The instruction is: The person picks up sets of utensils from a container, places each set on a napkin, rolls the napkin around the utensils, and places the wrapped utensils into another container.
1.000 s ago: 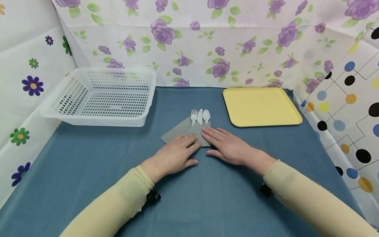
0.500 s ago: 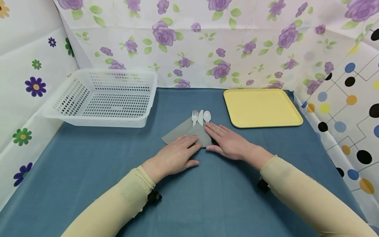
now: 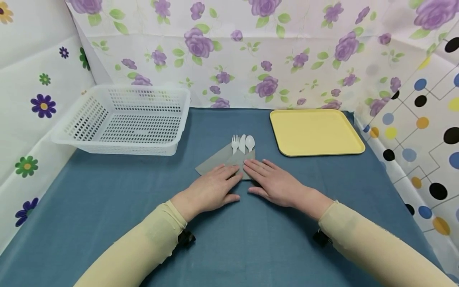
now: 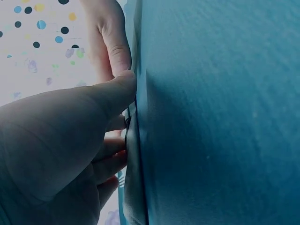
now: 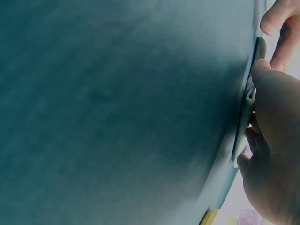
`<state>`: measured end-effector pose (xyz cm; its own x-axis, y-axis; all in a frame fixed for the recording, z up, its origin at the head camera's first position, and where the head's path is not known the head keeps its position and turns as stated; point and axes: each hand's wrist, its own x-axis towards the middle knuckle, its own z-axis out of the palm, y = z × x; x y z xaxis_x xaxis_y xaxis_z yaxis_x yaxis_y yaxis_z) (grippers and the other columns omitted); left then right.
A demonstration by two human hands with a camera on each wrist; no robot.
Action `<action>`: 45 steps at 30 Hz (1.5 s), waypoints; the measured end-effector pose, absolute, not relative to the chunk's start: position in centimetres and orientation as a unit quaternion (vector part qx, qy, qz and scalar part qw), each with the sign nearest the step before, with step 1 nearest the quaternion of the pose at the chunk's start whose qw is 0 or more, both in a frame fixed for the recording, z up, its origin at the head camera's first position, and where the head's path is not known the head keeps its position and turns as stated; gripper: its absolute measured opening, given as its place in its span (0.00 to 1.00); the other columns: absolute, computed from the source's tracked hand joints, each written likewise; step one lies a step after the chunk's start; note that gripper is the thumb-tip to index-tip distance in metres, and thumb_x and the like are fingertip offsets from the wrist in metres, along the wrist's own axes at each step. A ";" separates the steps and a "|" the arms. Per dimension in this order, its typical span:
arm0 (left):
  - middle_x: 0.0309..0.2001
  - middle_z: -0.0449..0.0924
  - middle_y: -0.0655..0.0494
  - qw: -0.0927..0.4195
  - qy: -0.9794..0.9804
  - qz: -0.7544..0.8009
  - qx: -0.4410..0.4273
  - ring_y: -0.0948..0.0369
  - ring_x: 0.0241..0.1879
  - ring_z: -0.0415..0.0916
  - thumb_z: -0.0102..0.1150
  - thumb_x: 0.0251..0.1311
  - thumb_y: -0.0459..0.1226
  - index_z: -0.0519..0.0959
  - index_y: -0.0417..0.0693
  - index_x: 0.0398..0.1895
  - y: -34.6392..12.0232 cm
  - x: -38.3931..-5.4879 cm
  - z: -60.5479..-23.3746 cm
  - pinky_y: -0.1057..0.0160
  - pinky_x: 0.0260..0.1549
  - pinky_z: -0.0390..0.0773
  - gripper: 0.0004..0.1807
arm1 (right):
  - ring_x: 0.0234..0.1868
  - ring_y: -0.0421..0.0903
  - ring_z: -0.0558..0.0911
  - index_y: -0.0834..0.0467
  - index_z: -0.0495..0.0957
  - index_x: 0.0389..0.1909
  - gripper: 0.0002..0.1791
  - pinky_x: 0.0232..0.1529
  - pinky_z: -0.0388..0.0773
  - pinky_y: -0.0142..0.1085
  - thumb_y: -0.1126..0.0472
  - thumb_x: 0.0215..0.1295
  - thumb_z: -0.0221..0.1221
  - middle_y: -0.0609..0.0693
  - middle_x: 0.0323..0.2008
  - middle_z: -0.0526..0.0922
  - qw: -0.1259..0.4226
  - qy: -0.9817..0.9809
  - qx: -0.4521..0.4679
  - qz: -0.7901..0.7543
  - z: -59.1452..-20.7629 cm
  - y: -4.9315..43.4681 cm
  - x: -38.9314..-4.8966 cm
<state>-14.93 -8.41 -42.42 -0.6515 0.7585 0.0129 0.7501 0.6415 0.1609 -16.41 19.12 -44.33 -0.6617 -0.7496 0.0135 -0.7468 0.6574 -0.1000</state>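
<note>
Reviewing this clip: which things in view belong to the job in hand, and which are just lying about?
In the job:
- grey napkin, folded, under the left hand and right hand
- fork, knife and spoon, tops sticking out of it

Apparently just lying about, though they could have a role:
- white basket, untouched
- yellow tray, untouched

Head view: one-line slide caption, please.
Left hand and right hand rest on a folded gray napkin, white fork, knife and spoon protruding.

Right-hand fingers point(image 5: 256, 143) rest on a grey napkin point(image 5: 243, 120) over blue cloth point(image 5: 117, 112).
</note>
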 end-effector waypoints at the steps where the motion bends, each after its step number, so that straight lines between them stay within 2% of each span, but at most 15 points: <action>1: 0.83 0.63 0.37 0.035 0.908 0.075 0.410 0.44 0.83 0.62 0.63 0.80 0.54 0.70 0.44 0.84 -8.4 -14.9 -42.4 0.46 0.83 0.56 0.38 | 0.88 0.55 0.56 0.60 0.57 0.88 0.42 0.86 0.51 0.56 0.40 0.88 0.53 0.56 0.88 0.56 0.012 0.911 -0.410 -0.048 -44.4 19.2 -16.4; 5: 0.86 0.57 0.36 0.064 0.916 0.078 0.389 0.42 0.84 0.58 0.62 0.81 0.55 0.67 0.47 0.86 -8.4 -14.9 -42.1 0.45 0.83 0.57 0.39 | 0.87 0.55 0.56 0.60 0.57 0.88 0.42 0.86 0.51 0.56 0.39 0.87 0.54 0.56 0.88 0.56 0.000 0.911 -0.410 -0.044 -44.5 19.2 -16.3; 11: 0.86 0.53 0.35 0.089 0.917 0.079 0.380 0.40 0.84 0.57 0.62 0.81 0.55 0.63 0.46 0.88 -8.5 -14.8 -42.2 0.44 0.83 0.57 0.42 | 0.87 0.55 0.58 0.60 0.59 0.88 0.43 0.85 0.52 0.57 0.39 0.86 0.56 0.57 0.87 0.58 -0.020 0.911 -0.411 -0.035 -44.4 18.7 -15.7; 21: 0.82 0.63 0.33 0.060 0.928 0.038 0.365 0.41 0.82 0.62 0.64 0.79 0.56 0.68 0.41 0.84 -8.3 -14.1 -42.4 0.45 0.81 0.60 0.41 | 0.87 0.54 0.57 0.60 0.58 0.88 0.43 0.85 0.52 0.56 0.38 0.86 0.54 0.57 0.87 0.58 -0.012 0.910 -0.413 -0.033 -45.2 18.6 -15.1; 26: 0.82 0.64 0.34 0.073 0.928 0.060 0.362 0.41 0.82 0.62 0.64 0.80 0.55 0.67 0.42 0.85 -8.1 -14.5 -42.1 0.43 0.81 0.60 0.41 | 0.86 0.54 0.60 0.60 0.60 0.87 0.43 0.85 0.52 0.57 0.38 0.86 0.55 0.56 0.86 0.60 -0.022 0.911 -0.410 -0.029 -44.8 18.7 -15.3; 30: 0.82 0.65 0.36 0.087 0.927 0.075 0.357 0.44 0.83 0.62 0.64 0.80 0.54 0.65 0.38 0.85 -8.3 -14.9 -41.9 0.44 0.82 0.57 0.42 | 0.86 0.54 0.60 0.58 0.61 0.87 0.42 0.85 0.52 0.57 0.37 0.86 0.54 0.54 0.86 0.60 -0.018 0.909 -0.415 -0.028 -44.4 18.5 -15.4; 33: 0.82 0.65 0.38 0.094 0.928 0.073 0.354 0.46 0.83 0.61 0.64 0.80 0.54 0.64 0.34 0.85 -8.4 -14.9 -42.0 0.45 0.83 0.56 0.44 | 0.87 0.53 0.59 0.58 0.60 0.88 0.42 0.85 0.52 0.57 0.37 0.86 0.54 0.54 0.87 0.60 -0.013 0.908 -0.419 -0.025 -44.3 18.2 -15.4; 45: 0.85 0.59 0.36 0.131 0.930 0.068 0.337 0.45 0.85 0.55 0.62 0.81 0.56 0.64 0.32 0.84 -8.3 -14.5 -41.5 0.45 0.84 0.53 0.45 | 0.87 0.53 0.59 0.58 0.60 0.88 0.41 0.85 0.52 0.58 0.39 0.87 0.54 0.54 0.87 0.60 -0.012 0.902 -0.430 -0.023 -44.5 17.5 -15.3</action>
<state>-14.50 -8.34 -41.52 -0.7391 0.6441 -0.1971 0.6084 0.7639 0.2151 -15.28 17.48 -44.47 -0.6293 -0.7760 0.0413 -0.7771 0.6286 -0.0309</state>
